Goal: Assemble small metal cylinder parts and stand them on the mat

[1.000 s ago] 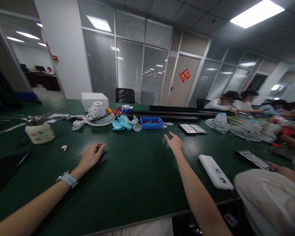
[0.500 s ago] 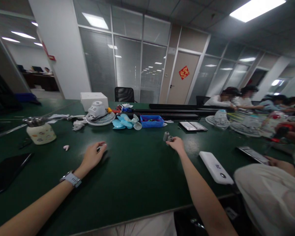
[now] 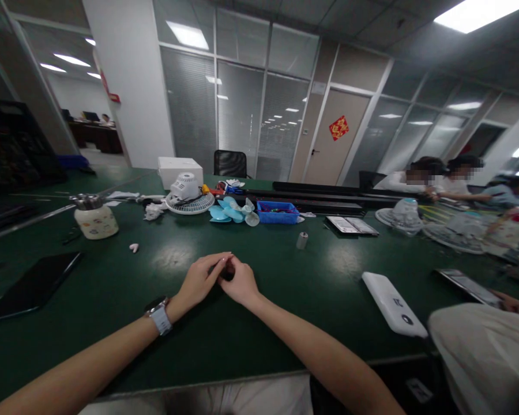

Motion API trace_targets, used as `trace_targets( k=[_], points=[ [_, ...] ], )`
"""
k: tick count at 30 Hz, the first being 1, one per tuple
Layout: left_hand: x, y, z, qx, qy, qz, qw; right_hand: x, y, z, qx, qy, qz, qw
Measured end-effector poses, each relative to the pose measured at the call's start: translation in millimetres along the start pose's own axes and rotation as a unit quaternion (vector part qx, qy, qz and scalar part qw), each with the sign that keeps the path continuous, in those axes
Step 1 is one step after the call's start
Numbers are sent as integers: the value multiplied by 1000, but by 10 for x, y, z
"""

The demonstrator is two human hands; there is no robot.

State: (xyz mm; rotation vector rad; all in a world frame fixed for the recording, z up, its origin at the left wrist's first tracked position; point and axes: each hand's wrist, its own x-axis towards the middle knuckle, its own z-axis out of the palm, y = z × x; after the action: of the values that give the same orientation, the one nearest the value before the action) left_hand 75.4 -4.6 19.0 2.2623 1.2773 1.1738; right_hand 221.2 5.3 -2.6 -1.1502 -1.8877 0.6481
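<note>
My left hand (image 3: pixel 202 279) and my right hand (image 3: pixel 242 280) meet at the fingertips above the green table (image 3: pixel 207 351). The fingers of both are curled closed, and what lies between them is mostly hidden. In the earlier frame my right fingers were on one of two small grey metal cylinders. A single metal cylinder (image 3: pixel 301 240) now stands upright on the table, to the right of my hands and apart from them. Left of my hands lies a small pinkish-white piece (image 3: pixel 134 248).
Behind stand a blue bin (image 3: pixel 277 213) of small parts, light-blue fan blades (image 3: pixel 229 210) and a white fan (image 3: pixel 185 187). A jar (image 3: pixel 96 222) and a black tablet (image 3: pixel 34 282) are left. To the right lie a white device (image 3: pixel 393 305) and a co-worker's sleeve (image 3: pixel 480 340).
My right hand has come left with one of the two metal cylinders, leaving the other standing. The left hand has moved right to meet it. The view has turned slightly left.
</note>
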Motion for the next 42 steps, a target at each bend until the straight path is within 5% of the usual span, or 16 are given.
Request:
trace_targets(
  k=[11,15,22,29,32,37,42],
  points=[
    [118,48,-161,-3,41,-6,999,13,21,-39,32,-8,7,999],
    [161,-113,-316,-3,77,-17,997,-13,29,-87,39,6,8,999],
    [93,-668,-377,66,-125,-26,990,-71,57,-289,34,14,20,999],
    [80,-663,-315,111,-150,-15,982,-4,107,-259,108,3,68,992],
    [75,-631,-319,98,-122,-39,987,96,143,-335,279,-22,152,948],
    [86,-630,-321,87,-64,-85,991,155,155,-614,522,-32,257,813],
    [90,-631,-311,94,-46,-86,991,133,168,-711,540,-42,301,785]
  ],
)
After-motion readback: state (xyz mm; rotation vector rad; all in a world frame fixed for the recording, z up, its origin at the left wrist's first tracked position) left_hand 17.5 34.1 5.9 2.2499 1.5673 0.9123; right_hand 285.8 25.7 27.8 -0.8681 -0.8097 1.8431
